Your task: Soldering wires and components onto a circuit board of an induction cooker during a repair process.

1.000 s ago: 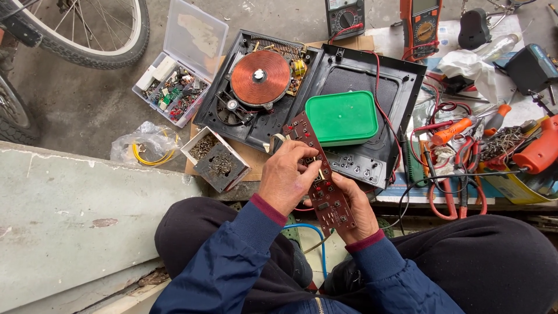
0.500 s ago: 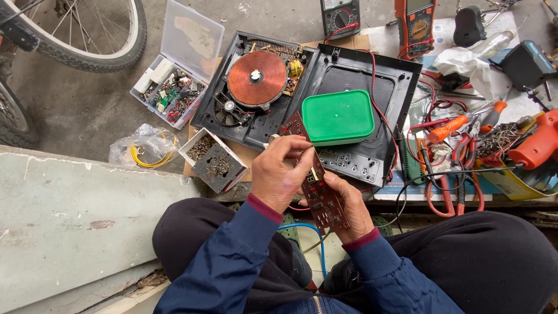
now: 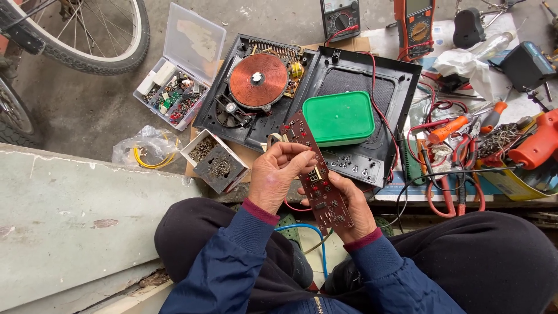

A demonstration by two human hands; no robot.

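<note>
**One board, two hands, a lot of clutter**

You've got one long brown board up over your lap, just in front of the opened cooker. Your right hand is under its near end, fingers wrapped around the edge, so it's carrying the board. Your left hand has its fingertips pinched narrow on the board's left edge near the middle; can't tell if there's something tiny between them.

Counting the rest: one copper coil in the cooker's base, one green box sitting on the flipped lid, two meters (a grey meter and an orange meter) at the top, both cut off by the frame. One clear parts case with its lid up, one small carton of dark bits. One bike wheel, only partly in view.

The tool pile on the right is a tangle of red handles and leads, too jumbled to count. The board's parts are too small to make out.
</note>
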